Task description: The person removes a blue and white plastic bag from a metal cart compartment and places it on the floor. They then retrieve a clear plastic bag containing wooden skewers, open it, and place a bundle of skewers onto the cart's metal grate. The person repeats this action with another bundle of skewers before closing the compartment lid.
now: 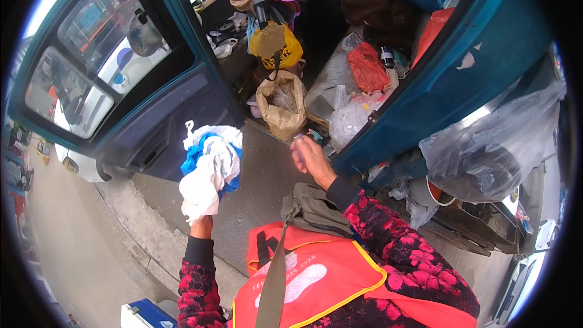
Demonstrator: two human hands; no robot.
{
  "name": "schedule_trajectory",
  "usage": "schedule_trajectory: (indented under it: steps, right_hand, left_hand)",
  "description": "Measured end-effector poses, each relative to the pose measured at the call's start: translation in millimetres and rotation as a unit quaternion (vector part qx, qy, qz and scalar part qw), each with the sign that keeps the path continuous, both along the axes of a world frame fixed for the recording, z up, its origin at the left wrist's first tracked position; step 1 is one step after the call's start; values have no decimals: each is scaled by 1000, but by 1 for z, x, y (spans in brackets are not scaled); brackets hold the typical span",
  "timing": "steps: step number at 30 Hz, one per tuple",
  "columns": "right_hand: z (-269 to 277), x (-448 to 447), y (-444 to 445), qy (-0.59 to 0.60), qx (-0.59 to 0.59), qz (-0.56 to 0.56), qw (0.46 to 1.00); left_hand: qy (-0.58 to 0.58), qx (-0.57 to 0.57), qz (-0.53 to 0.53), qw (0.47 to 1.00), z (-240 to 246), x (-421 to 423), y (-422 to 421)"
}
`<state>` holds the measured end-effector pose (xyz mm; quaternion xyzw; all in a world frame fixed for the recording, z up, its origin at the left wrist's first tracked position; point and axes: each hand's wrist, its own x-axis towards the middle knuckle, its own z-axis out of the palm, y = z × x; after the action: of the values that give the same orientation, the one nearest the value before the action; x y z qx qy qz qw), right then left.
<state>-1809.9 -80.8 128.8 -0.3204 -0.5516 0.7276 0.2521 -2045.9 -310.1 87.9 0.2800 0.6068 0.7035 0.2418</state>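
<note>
A bundle of crumpled white and blue plastic bags [212, 164] is held up by my left hand [202, 226], whose fingers the bags cover. My right hand [314, 159] is closed on a small purplish object [299, 142], too small to name, at the edge of the vehicle's doorway. Just beyond stands an open brown paper sack [282, 105] with clear plastic inside. Behind the sack is a yellow bag [278, 45] with black handles. To its right lie a red plastic bag [367, 67] and a white translucent plastic bag [353, 116].
The open door [155, 123] of the vehicle stands at the left, and a teal body panel [437, 82] rises at the right. A large clear plastic bag [492, 155] hangs outside it by a white bucket [421, 191]. A grey-green shoulder bag [314, 205] rests against my front. A blue and white box [148, 314] is low at left.
</note>
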Motion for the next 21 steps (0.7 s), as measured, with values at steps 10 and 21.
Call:
schedule_trajectory:
  steps: [10, 21]
  right_hand:
    - [-2, -84, 210, -71, 61, -188, 978]
    - [-8, -64, 310, -170, 67, -325, 928]
  left_hand:
    - [-151, 25, -202, 967, 33, -60, 301]
    - [3, -34, -457, 889, 57, -94, 497]
